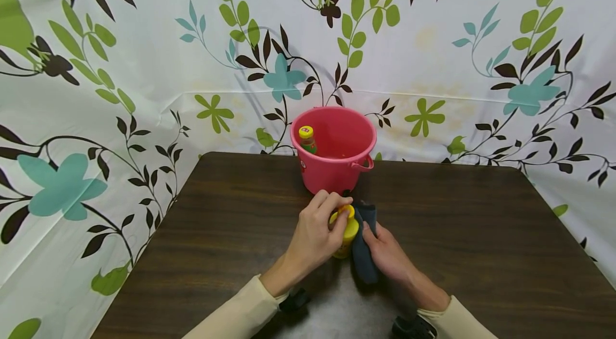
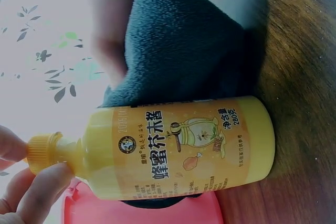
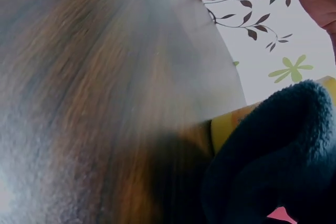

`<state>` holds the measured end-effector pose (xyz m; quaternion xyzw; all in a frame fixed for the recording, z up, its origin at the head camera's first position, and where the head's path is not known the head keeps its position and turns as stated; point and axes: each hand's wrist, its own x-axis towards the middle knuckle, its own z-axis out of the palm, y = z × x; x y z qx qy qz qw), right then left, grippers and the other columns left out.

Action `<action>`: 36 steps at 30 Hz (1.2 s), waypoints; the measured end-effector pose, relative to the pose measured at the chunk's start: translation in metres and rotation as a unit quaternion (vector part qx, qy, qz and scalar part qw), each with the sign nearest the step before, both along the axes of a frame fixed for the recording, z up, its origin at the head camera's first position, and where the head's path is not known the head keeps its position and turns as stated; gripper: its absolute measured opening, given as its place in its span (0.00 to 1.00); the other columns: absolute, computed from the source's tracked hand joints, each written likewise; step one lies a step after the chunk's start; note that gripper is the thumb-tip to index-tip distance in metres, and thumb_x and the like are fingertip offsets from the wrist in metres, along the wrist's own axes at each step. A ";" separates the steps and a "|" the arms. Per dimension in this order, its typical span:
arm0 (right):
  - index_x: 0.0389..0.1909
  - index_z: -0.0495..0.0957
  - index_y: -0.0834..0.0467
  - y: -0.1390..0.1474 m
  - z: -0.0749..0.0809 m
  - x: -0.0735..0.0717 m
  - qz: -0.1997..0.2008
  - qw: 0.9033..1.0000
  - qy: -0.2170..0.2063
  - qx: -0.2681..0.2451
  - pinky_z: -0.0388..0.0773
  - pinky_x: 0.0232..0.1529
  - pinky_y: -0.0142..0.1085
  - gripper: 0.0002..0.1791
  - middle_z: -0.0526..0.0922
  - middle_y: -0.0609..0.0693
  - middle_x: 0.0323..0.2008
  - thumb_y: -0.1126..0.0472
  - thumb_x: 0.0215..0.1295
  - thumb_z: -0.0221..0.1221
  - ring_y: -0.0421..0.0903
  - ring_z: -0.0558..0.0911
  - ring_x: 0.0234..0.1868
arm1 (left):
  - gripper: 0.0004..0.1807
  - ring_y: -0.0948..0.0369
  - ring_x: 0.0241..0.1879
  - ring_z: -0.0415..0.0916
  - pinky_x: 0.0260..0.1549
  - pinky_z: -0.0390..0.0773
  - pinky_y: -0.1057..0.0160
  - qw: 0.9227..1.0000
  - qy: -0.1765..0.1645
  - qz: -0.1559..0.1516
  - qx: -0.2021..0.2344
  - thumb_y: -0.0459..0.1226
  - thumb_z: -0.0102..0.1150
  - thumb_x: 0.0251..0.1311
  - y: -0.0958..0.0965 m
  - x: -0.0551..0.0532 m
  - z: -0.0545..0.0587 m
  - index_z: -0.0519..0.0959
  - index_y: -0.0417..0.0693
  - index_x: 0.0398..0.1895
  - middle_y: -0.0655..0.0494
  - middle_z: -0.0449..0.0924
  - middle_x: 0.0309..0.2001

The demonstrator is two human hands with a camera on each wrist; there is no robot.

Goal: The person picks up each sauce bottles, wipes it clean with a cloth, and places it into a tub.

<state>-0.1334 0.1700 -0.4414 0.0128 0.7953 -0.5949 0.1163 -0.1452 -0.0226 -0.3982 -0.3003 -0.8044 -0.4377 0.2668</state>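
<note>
A yellow squeeze bottle [image 2: 210,153] of honey mustard sauce stands upright on the table, its orange-yellow cap [image 2: 42,153] at the top. My left hand [image 1: 313,229] pinches that cap between thumb and fingers. In my right hand [image 1: 391,256] is a folded dark blue-grey cloth [image 1: 364,256], held against the bottle's right side. From the right wrist, the cloth [image 3: 262,156] covers most of the bottle, and only a yellow strip [image 3: 223,129] of its lower part shows.
Just beyond the hands, a pink bucket [image 1: 322,176] stands near the table's back edge. Inside it leans a small yellow-capped bottle [image 1: 307,138]. The dark wooden table [image 1: 457,221] extends to both sides, with a patterned cloth backdrop [image 1: 409,61] behind.
</note>
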 end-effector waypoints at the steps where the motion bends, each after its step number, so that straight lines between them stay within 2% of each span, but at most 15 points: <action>1: 0.62 0.76 0.61 0.001 -0.002 -0.001 0.003 1.000 0.007 0.009 0.77 0.41 0.34 0.23 0.82 0.52 0.39 0.48 0.87 0.43 0.43 0.80 0.39 | 0.11 0.60 0.32 0.77 0.30 0.80 0.72 1.000 0.002 0.001 -0.001 0.30 0.68 0.65 0.000 0.000 0.000 0.85 0.43 0.49 0.51 0.81 0.38; 7: 0.61 0.77 0.61 0.009 -0.014 -0.006 0.036 0.997 0.049 0.048 0.75 0.48 0.36 0.27 0.83 0.53 0.45 0.43 0.85 0.44 0.44 0.80 0.45 | 0.11 0.60 0.32 0.78 0.32 0.80 0.73 1.000 0.006 0.003 0.000 0.30 0.68 0.65 0.001 -0.001 0.000 0.85 0.43 0.49 0.51 0.81 0.38; 9: 0.61 0.77 0.60 0.014 -0.024 -0.011 0.052 0.995 0.065 0.056 0.76 0.48 0.36 0.29 0.84 0.53 0.46 0.41 0.85 0.43 0.44 0.81 0.46 | 0.11 0.60 0.32 0.77 0.31 0.81 0.71 1.000 0.004 0.003 0.000 0.30 0.68 0.65 0.001 -0.001 0.000 0.85 0.43 0.49 0.51 0.81 0.38; 11: 0.62 0.77 0.59 0.016 -0.028 -0.014 0.054 0.995 0.061 0.064 0.78 0.50 0.39 0.27 0.84 0.53 0.48 0.42 0.85 0.45 0.45 0.81 0.48 | 0.11 0.59 0.31 0.77 0.29 0.81 0.69 1.000 0.003 0.003 0.000 0.30 0.68 0.65 0.001 -0.001 0.000 0.85 0.44 0.49 0.51 0.81 0.38; 15: 0.62 0.77 0.56 0.021 -0.039 -0.019 0.064 0.985 0.091 0.133 0.80 0.47 0.42 0.26 0.86 0.52 0.49 0.41 0.85 0.44 0.44 0.83 0.48 | 0.11 0.58 0.30 0.76 0.28 0.82 0.65 1.000 -0.002 -0.002 0.001 0.30 0.68 0.65 0.001 0.000 0.000 0.85 0.44 0.50 0.51 0.81 0.39; 17: 0.62 0.77 0.55 0.019 -0.036 -0.018 0.060 0.979 0.095 0.171 0.82 0.48 0.47 0.28 0.86 0.53 0.50 0.39 0.84 0.43 0.47 0.84 0.49 | 0.11 0.58 0.30 0.76 0.28 0.82 0.65 1.000 -0.005 -0.003 0.001 0.30 0.68 0.65 0.002 0.000 0.000 0.85 0.44 0.50 0.51 0.81 0.39; 18: 0.61 0.77 0.54 0.018 -0.036 -0.018 0.057 0.975 0.102 0.191 0.82 0.46 0.46 0.28 0.86 0.52 0.50 0.37 0.84 0.43 0.47 0.84 0.50 | 0.11 0.58 0.30 0.75 0.28 0.82 0.65 1.000 -0.006 -0.003 0.001 0.30 0.68 0.65 0.002 0.000 0.000 0.85 0.44 0.50 0.51 0.81 0.39; 20: 0.62 0.77 0.54 0.016 -0.031 -0.015 0.050 0.974 0.092 0.202 0.82 0.47 0.46 0.29 0.86 0.53 0.51 0.36 0.84 0.42 0.48 0.84 0.50 | 0.11 0.59 0.30 0.75 0.28 0.82 0.65 1.000 -0.006 -0.003 0.001 0.30 0.67 0.65 0.002 0.000 0.000 0.85 0.44 0.50 0.51 0.81 0.39; 21: 0.62 0.77 0.54 0.014 -0.028 -0.014 0.044 0.976 0.088 0.196 0.81 0.47 0.45 0.30 0.86 0.53 0.51 0.36 0.84 0.43 0.47 0.84 0.51 | 0.11 0.59 0.30 0.75 0.28 0.82 0.66 1.000 -0.005 -0.002 0.001 0.30 0.67 0.65 0.002 0.000 0.000 0.85 0.44 0.50 0.51 0.81 0.38; 23: 0.63 0.77 0.56 0.010 -0.019 -0.010 0.026 0.986 0.058 0.151 0.79 0.48 0.42 0.30 0.86 0.54 0.51 0.37 0.84 0.43 0.47 0.83 0.50 | 0.11 0.59 0.31 0.75 0.28 0.82 0.66 1.000 -0.006 -0.002 0.001 0.30 0.68 0.65 0.002 0.000 0.000 0.85 0.43 0.50 0.51 0.81 0.39; 25: 0.65 0.76 0.57 0.006 -0.009 -0.006 0.008 0.996 0.024 0.088 0.77 0.47 0.39 0.30 0.85 0.54 0.50 0.38 0.84 0.44 0.46 0.82 0.47 | 0.11 0.59 0.31 0.76 0.28 0.82 0.67 1.000 -0.007 -0.002 -0.001 0.30 0.68 0.64 0.002 0.000 0.001 0.85 0.43 0.50 0.51 0.81 0.39; 27: 0.67 0.74 0.58 0.002 0.001 -0.003 -0.007 1.000 -0.005 0.016 0.77 0.46 0.38 0.30 0.83 0.55 0.48 0.40 0.84 0.44 0.47 0.81 0.45 | 0.11 0.58 0.30 0.76 0.28 0.80 0.69 1.000 -0.007 -0.003 -0.002 0.30 0.68 0.64 0.002 0.000 0.001 0.85 0.42 0.50 0.51 0.81 0.39; 31: 0.71 0.70 0.54 -0.004 0.019 0.002 -0.018 0.995 -0.043 -0.086 0.79 0.43 0.37 0.28 0.81 0.53 0.47 0.40 0.85 0.43 0.46 0.80 0.44 | 0.11 0.57 0.29 0.75 0.27 0.75 0.74 1.000 0.001 0.001 -0.004 0.30 0.67 0.64 0.002 -0.001 -0.001 0.85 0.41 0.49 0.50 0.81 0.38; 36: 0.73 0.67 0.52 -0.006 0.036 0.004 -0.027 0.989 -0.051 -0.139 0.82 0.39 0.38 0.29 0.81 0.50 0.43 0.38 0.85 0.42 0.45 0.82 0.40 | 0.11 0.58 0.29 0.74 0.27 0.74 0.76 1.000 0.012 0.007 -0.002 0.29 0.67 0.64 0.002 -0.002 -0.003 0.85 0.42 0.49 0.51 0.80 0.37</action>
